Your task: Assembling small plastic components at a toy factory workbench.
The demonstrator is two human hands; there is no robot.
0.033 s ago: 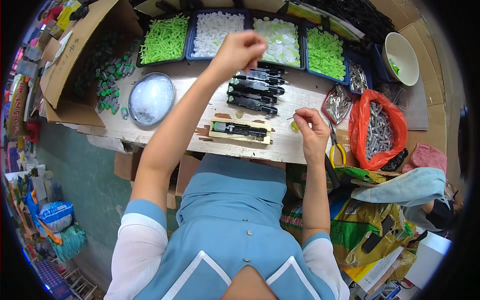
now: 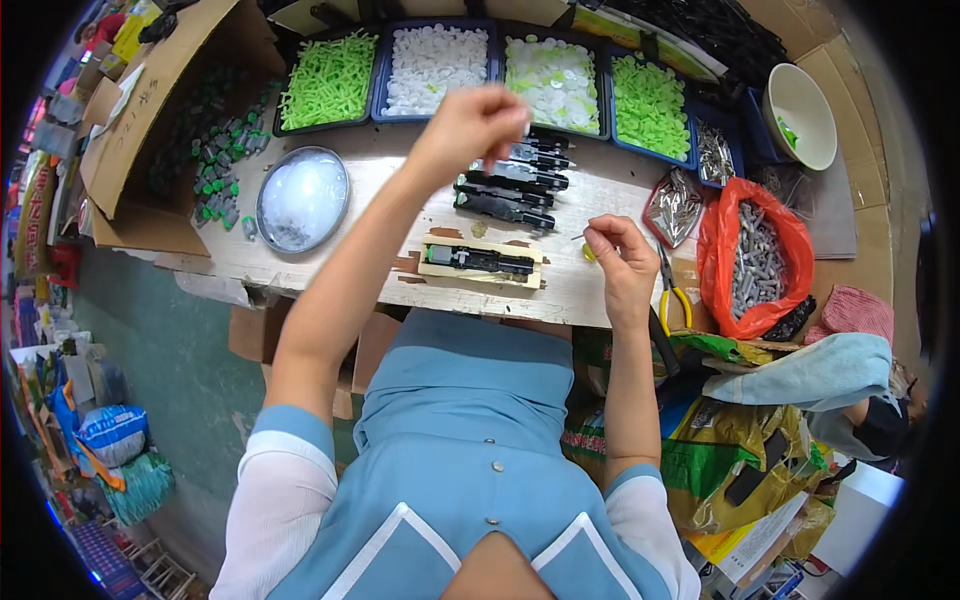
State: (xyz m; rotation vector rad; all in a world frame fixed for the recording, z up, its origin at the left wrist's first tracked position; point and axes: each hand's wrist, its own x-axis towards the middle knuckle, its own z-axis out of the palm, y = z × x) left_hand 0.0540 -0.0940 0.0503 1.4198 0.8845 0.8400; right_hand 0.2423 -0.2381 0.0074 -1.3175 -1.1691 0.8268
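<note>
My left hand (image 2: 466, 132) hovers between the trays of white discs and the row of black assemblies (image 2: 512, 180). Its fingers are closed in a pinch; what they hold, if anything, is hidden. Near the bench's front edge, my right hand (image 2: 622, 255) pinches a thin metal pin (image 2: 578, 237) between thumb and finger. A small yellow piece (image 2: 588, 252) shows beside its fingertips. Between my arms lies a pale wooden fixture (image 2: 437, 271), with a black mechanism (image 2: 490, 260) set in it lengthwise, green at its left end. Neither hand touches the fixture.
Trays of green parts (image 2: 328, 80) and white discs (image 2: 437, 70) line the back. A round dish (image 2: 300, 200) and an open carton (image 2: 150, 120) stand left. On the right are a red bag (image 2: 708, 255) of grey pieces, yellow-handled scissors (image 2: 680, 305) and a cream bowl (image 2: 803, 118).
My left hand has come slightly toward me, from over the white-disc trays to nearer the black assemblies. My right hand stays almost where it was.
</note>
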